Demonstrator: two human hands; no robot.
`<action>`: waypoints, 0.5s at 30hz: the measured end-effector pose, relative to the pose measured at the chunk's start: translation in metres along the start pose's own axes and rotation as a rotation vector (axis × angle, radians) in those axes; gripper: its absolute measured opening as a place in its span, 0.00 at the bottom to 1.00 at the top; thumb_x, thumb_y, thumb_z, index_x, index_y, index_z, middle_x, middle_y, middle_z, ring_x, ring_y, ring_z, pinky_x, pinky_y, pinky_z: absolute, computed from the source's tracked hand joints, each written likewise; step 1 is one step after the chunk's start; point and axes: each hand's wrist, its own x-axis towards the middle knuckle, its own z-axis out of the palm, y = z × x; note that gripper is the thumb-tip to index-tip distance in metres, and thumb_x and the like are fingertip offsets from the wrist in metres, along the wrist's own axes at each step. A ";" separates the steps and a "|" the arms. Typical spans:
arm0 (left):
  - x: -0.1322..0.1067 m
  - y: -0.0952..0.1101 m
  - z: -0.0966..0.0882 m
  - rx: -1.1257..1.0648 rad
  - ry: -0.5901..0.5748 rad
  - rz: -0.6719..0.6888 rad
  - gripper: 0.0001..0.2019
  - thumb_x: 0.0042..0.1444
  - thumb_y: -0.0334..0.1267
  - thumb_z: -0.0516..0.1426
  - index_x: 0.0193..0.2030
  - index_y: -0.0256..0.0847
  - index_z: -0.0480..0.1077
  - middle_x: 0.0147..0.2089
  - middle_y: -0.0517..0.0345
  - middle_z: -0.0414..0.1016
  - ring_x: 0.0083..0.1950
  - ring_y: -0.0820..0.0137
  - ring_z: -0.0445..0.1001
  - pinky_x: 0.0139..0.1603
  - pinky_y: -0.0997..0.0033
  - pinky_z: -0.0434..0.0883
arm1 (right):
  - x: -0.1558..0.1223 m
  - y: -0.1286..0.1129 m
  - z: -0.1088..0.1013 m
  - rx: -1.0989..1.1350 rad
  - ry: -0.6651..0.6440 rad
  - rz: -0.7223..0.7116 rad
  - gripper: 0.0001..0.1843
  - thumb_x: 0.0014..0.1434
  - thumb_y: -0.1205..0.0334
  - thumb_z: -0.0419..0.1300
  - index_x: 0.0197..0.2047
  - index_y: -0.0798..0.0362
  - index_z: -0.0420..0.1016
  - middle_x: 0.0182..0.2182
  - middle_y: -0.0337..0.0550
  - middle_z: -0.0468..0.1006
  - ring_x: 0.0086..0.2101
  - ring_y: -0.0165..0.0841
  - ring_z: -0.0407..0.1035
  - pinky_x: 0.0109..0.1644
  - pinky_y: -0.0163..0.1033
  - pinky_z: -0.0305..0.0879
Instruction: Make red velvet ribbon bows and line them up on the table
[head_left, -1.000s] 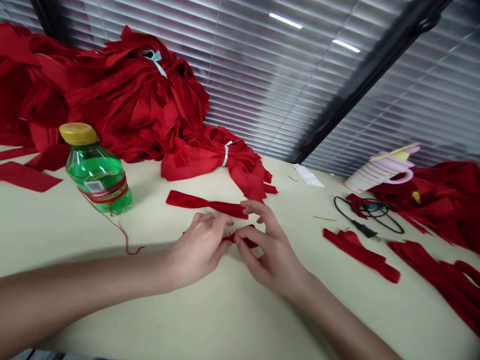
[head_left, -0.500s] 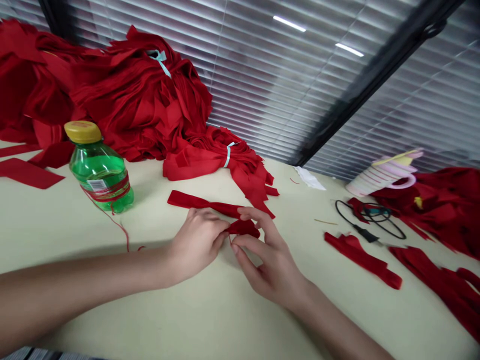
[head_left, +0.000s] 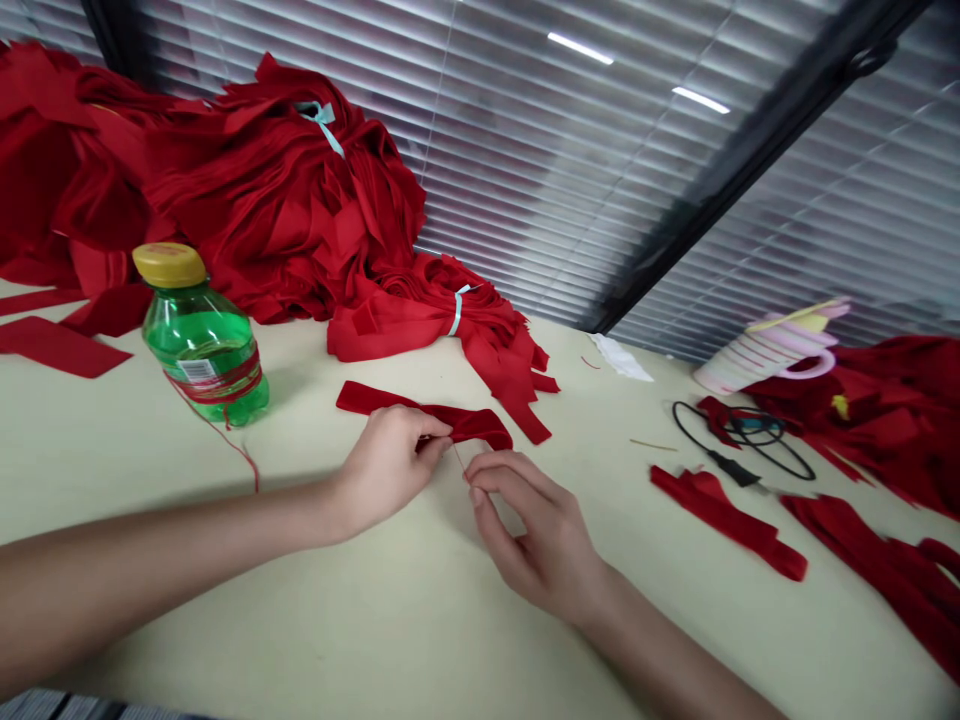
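My left hand [head_left: 390, 465] is closed in a pinch on the gathered middle of a red fabric bow [head_left: 442, 420] that lies on the cream table [head_left: 315, 620]. My right hand [head_left: 532, 525] sits just below and to the right of it, fingers curled, pinching a thin red thread [head_left: 457, 460] that runs up to the bow. The bow's left tail stretches out flat toward the bottle.
A green bottle [head_left: 201, 340] with a yellow cap and red thread wound round it stands at the left. A large pile of red fabric [head_left: 247, 200] fills the back left. Red strips [head_left: 724, 520], a black cord [head_left: 742, 435], and stacked tape rolls [head_left: 772, 345] lie to the right.
My left hand has lifted the bow's middle up and back. My right hand has let go of the fabric and drawn down and away, pulling the thread taut.
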 end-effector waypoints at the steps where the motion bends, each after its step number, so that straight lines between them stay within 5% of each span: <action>1: 0.001 -0.001 0.001 -0.019 0.003 -0.019 0.09 0.56 0.27 0.55 0.29 0.37 0.75 0.29 0.59 0.76 0.33 0.70 0.74 0.33 0.72 0.67 | 0.000 0.000 0.000 0.013 0.014 0.011 0.10 0.56 0.78 0.53 0.38 0.54 0.64 0.38 0.46 0.70 0.35 0.31 0.67 0.37 0.38 0.66; 7: 0.002 -0.001 0.000 -0.136 -0.027 -0.116 0.06 0.60 0.35 0.58 0.34 0.34 0.71 0.31 0.61 0.74 0.31 0.73 0.73 0.33 0.70 0.72 | 0.000 -0.002 -0.003 0.376 -0.048 0.191 0.08 0.59 0.75 0.52 0.33 0.52 0.65 0.42 0.47 0.72 0.40 0.33 0.69 0.45 0.40 0.65; 15: 0.007 0.008 -0.004 -0.326 0.013 -0.289 0.08 0.59 0.37 0.60 0.33 0.34 0.71 0.29 0.61 0.73 0.28 0.75 0.71 0.31 0.72 0.71 | 0.000 0.000 0.003 0.732 0.108 0.580 0.10 0.63 0.65 0.53 0.29 0.50 0.68 0.29 0.39 0.69 0.30 0.30 0.61 0.31 0.36 0.54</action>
